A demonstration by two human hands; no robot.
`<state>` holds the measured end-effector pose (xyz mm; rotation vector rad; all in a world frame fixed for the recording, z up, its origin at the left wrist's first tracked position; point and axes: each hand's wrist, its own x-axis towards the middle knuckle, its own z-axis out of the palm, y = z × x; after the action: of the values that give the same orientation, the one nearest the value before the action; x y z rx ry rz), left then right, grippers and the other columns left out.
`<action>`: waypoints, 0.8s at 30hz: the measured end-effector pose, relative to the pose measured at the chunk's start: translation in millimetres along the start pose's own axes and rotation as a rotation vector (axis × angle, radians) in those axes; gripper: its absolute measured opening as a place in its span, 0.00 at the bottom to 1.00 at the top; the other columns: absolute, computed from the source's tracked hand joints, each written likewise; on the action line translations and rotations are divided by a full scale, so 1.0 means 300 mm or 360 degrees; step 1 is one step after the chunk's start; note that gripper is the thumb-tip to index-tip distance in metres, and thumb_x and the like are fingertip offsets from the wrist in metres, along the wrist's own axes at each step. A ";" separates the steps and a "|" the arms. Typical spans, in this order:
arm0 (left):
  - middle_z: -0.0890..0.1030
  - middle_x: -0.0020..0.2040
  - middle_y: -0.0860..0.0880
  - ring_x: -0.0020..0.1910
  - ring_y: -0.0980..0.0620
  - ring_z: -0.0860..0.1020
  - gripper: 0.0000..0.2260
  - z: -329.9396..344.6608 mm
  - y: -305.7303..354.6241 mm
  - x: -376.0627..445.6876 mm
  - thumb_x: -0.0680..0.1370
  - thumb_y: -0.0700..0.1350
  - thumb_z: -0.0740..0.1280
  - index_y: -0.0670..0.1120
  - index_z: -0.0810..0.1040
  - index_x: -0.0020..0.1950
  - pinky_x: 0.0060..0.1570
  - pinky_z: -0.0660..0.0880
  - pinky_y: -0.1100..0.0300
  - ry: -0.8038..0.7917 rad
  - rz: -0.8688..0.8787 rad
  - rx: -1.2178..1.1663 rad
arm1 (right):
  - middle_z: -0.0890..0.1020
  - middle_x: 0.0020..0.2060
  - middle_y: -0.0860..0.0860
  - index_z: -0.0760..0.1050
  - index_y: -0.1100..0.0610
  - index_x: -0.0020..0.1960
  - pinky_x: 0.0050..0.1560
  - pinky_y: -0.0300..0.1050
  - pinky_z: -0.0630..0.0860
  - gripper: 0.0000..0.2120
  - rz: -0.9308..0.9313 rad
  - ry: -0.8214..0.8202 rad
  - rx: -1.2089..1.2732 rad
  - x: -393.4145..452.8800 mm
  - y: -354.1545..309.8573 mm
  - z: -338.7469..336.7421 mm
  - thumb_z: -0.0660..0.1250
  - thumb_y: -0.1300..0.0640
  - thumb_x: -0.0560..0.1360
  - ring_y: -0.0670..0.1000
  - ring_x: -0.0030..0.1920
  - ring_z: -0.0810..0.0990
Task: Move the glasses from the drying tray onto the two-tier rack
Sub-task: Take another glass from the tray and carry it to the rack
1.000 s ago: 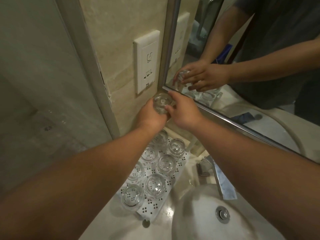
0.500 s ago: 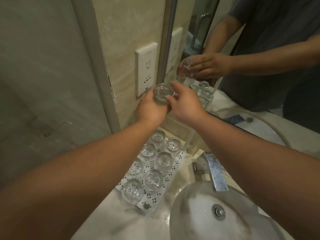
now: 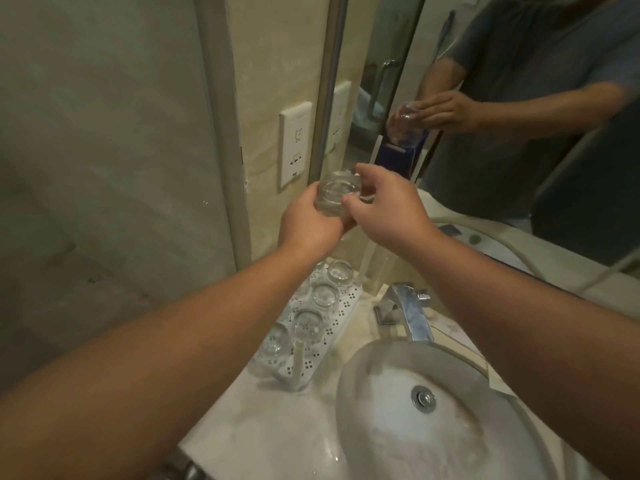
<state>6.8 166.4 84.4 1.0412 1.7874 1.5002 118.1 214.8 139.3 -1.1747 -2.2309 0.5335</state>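
Note:
I hold one clear glass (image 3: pixel 334 197) in the air in front of the wall socket, base towards me. My left hand (image 3: pixel 308 225) grips it from below and from the left. My right hand (image 3: pixel 384 206) pinches its rim from the right. Below, several clear glasses (image 3: pixel 308 323) stand upside down on a white perforated drying tray (image 3: pixel 337 315) on the counter; my left forearm covers part of them. A clear upright panel (image 3: pixel 375 268), perhaps the rack, stands behind the tray; I cannot tell its tiers.
A white basin (image 3: pixel 440 410) with a chrome tap (image 3: pixel 412 311) fills the lower right. A mirror (image 3: pixel 519 98) on the right shows a person's reflection. A white wall socket (image 3: pixel 294 143) sits behind the held glass. A glass partition (image 3: pixel 104 168) stands at the left.
The held glass has stayed between both hands near the socket. The view has shifted left and down, so more of the basin and tap shows and fewer tray glasses are visible.

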 end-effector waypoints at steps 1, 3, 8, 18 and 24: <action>0.81 0.42 0.71 0.40 0.71 0.79 0.15 -0.003 0.002 -0.035 0.66 0.54 0.79 0.68 0.77 0.44 0.35 0.77 0.69 -0.0006 -0.0006 -0.0039 | 0.79 0.61 0.49 0.67 0.51 0.73 0.52 0.38 0.72 0.29 -0.0022 -0.0034 -0.0030 -0.023 -0.007 -0.015 0.70 0.50 0.74 0.47 0.57 0.78; 0.80 0.43 0.73 0.41 0.73 0.78 0.16 -0.005 -0.005 -0.097 0.66 0.54 0.80 0.66 0.78 0.48 0.31 0.73 0.75 0.0000 -0.0027 -0.0107 | 0.78 0.62 0.49 0.66 0.49 0.74 0.51 0.41 0.73 0.33 -0.0070 -0.0134 -0.0120 -0.063 -0.018 -0.044 0.72 0.45 0.71 0.48 0.56 0.78; 0.83 0.56 0.57 0.55 0.51 0.82 0.37 0.015 -0.029 -0.223 0.56 0.61 0.77 0.59 0.76 0.66 0.53 0.81 0.50 -0.0048 -0.0073 -0.0188 | 0.76 0.65 0.47 0.66 0.47 0.73 0.55 0.40 0.69 0.38 -0.0173 -0.0332 -0.0337 -0.146 -0.041 -0.089 0.74 0.37 0.67 0.49 0.62 0.75; 0.76 0.60 0.55 0.56 0.53 0.78 0.42 0.058 -0.044 -0.387 0.58 0.70 0.70 0.60 0.70 0.71 0.53 0.80 0.49 0.0016 0.0158 0.0182 | 0.80 0.48 0.48 0.77 0.52 0.58 0.40 0.42 0.74 0.27 -0.0217 -0.0467 -0.0664 -0.239 -0.054 -0.141 0.70 0.38 0.64 0.49 0.46 0.77; 0.69 0.65 0.58 0.61 0.57 0.74 0.41 0.079 -0.085 -0.433 0.70 0.39 0.74 0.64 0.60 0.77 0.51 0.79 0.54 -0.0128 0.0236 -0.0006 | 0.75 0.52 0.47 0.74 0.53 0.62 0.43 0.40 0.71 0.30 -0.0229 -0.0354 -0.0712 -0.298 -0.026 -0.171 0.71 0.41 0.63 0.47 0.48 0.73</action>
<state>90.0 67.1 47.9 1.2381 1.6827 1.5256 187.3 139.9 157.3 -1.1970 -2.6957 0.1088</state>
